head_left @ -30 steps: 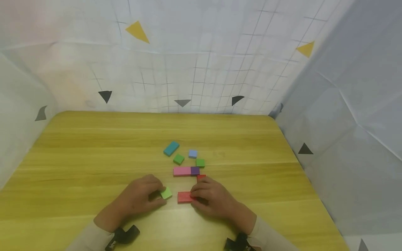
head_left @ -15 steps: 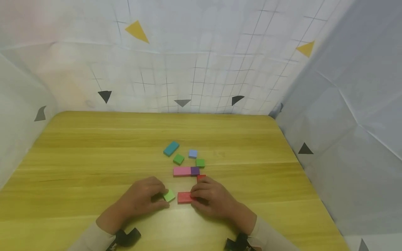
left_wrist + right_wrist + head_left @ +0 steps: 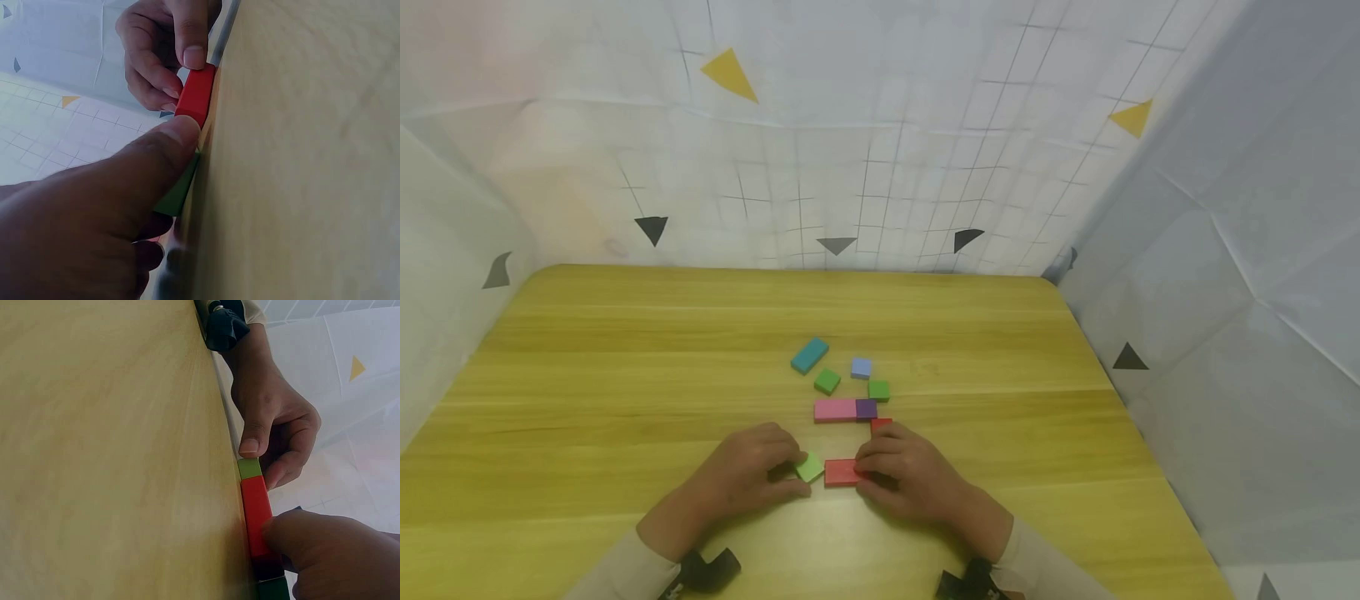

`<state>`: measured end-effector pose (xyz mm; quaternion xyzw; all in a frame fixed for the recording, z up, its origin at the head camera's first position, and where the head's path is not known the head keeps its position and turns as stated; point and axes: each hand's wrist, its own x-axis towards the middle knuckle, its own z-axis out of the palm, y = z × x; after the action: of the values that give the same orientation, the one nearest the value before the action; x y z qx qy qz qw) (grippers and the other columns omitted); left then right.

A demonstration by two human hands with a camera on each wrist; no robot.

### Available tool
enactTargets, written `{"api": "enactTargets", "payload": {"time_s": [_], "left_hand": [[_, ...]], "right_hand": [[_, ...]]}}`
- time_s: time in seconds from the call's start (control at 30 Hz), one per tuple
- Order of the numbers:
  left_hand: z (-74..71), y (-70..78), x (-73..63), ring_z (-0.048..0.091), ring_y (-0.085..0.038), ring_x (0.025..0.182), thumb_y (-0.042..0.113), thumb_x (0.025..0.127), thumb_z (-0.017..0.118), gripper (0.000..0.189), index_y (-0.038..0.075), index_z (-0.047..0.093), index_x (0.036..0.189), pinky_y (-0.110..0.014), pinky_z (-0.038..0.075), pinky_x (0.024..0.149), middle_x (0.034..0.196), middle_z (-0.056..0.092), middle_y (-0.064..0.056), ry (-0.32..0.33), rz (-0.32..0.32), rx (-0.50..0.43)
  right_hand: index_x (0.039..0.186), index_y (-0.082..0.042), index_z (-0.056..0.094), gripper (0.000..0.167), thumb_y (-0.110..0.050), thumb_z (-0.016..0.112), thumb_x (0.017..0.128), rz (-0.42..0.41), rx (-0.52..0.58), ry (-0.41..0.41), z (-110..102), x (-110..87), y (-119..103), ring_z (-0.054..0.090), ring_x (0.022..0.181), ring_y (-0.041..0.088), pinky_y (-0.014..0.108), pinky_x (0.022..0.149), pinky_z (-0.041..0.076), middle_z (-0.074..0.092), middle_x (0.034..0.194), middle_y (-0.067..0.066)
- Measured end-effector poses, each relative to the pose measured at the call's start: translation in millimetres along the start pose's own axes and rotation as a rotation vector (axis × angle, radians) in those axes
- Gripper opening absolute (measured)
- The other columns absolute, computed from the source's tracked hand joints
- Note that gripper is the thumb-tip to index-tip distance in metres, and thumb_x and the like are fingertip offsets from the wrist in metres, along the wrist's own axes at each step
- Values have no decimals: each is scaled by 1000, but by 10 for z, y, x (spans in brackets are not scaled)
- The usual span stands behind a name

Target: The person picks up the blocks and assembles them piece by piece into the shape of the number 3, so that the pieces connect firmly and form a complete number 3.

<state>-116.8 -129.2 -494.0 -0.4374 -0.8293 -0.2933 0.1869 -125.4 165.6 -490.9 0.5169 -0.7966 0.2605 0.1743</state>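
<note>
My left hand (image 3: 752, 468) pinches a small light green block (image 3: 809, 468) between thumb and fingers, its corner right at the left end of a long red block (image 3: 841, 472). The right hand (image 3: 913, 473) grips that red block near its right end, thumb on the near side, and covers that end. In the right wrist view the light green block (image 3: 249, 467) lines up closely with the red block (image 3: 254, 503), and a dark green block (image 3: 274, 589) shows past the other end. A second red block (image 3: 881, 426) is partly hidden behind the right fingers.
Beyond the hands lie a pink block (image 3: 835, 410) against a purple one (image 3: 867, 408), two green blocks (image 3: 827, 382), a light blue block (image 3: 861, 367) and a teal block (image 3: 809, 356). Patterned white sheets (image 3: 850, 150) stand around the wooden table (image 3: 625, 350).
My left hand has slid right with the light green block, bringing it up to the red block's left end. The right hand has stayed in place on the red block.
</note>
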Motion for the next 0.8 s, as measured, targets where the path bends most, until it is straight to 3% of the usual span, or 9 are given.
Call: {"api": "enactTargets", "payload": {"time_s": [0.33, 0.8], "left_hand": [[12, 14, 0, 58, -1, 81, 42, 75, 85, 35, 16, 73, 96, -16, 51, 71, 90, 67, 12, -26, -52, 3], [-11, -4, 24, 64, -6, 84, 41, 75, 85, 39, 12, 74, 99, -20, 54, 75, 93, 70, 6, 11, -62, -55]], "right_hand": [[92, -14, 76, 14, -21, 79, 81, -2, -3, 4, -22, -1, -4, 60, 100, 16, 27, 96, 49, 71, 99, -6], [92, -13, 76, 14, -20, 79, 81, -11, 7, 8, -27, 22, 10, 60, 99, 16, 28, 94, 50, 71, 100, -5]]}}
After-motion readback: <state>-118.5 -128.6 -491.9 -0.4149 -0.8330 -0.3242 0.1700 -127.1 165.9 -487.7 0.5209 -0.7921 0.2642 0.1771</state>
